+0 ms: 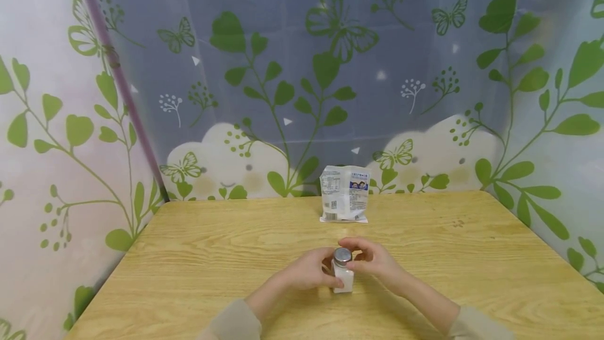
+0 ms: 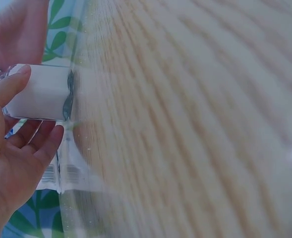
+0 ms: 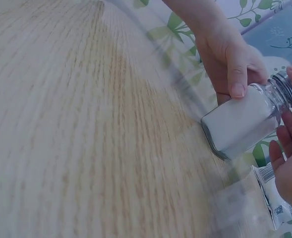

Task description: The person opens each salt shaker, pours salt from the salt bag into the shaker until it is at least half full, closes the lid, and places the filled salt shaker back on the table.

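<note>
A small square glass shaker (image 1: 344, 279) filled with white stuff stands upright on the wooden table, a silver metal lid (image 1: 342, 256) at its top. My left hand (image 1: 310, 269) grips the glass body from the left; its thumb lies across the front, as the left wrist view also shows. From the right, my right hand (image 1: 375, 264) has thumb and fingers round the lid. In the right wrist view the shaker (image 3: 242, 121) appears tilted by the camera angle, and ridged rings show at its neck (image 3: 283, 90). Whether the lid is loose, I cannot tell.
Behind the hands, a white printed packet (image 1: 345, 194) stands near the back edge of the wooden table (image 1: 226, 245). Curtains (image 1: 283, 67) with green leaves and butterflies hang around the back and sides.
</note>
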`<control>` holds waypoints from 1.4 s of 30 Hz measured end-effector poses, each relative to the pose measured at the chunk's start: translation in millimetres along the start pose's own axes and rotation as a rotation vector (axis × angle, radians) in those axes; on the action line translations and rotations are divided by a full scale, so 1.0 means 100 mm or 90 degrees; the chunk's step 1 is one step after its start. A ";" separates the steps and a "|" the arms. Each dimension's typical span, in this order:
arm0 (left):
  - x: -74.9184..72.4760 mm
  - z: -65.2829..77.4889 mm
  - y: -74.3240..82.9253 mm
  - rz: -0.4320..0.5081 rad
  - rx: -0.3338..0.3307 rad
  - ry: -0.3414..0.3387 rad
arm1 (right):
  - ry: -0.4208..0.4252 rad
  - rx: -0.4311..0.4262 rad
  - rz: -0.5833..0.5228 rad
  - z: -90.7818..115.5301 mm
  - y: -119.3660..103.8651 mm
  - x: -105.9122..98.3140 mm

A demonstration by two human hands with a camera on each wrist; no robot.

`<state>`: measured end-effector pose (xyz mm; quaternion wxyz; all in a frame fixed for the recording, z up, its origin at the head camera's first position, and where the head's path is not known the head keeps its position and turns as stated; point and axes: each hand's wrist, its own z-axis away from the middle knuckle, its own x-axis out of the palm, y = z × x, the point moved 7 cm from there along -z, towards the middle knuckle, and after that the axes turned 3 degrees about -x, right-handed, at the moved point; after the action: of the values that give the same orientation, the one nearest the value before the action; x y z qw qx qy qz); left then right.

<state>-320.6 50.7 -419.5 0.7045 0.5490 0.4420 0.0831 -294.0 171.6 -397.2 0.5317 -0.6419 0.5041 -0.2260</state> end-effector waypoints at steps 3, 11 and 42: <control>0.00 0.01 0.01 0.005 -0.001 -0.002 | -0.008 0.013 -0.008 -0.01 0.03 0.00; 0.00 0.01 -0.01 0.012 -0.002 0.000 | 0.015 -0.009 0.077 -0.05 0.05 -0.04; 0.00 0.01 -0.03 0.014 0.002 -0.001 | 0.080 -0.105 0.213 -0.06 -0.11 0.02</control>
<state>-321.5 48.7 -421.8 0.7029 0.5550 0.4358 0.0895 -293.3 166.6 -385.4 0.4750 -0.5750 0.6529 -0.1322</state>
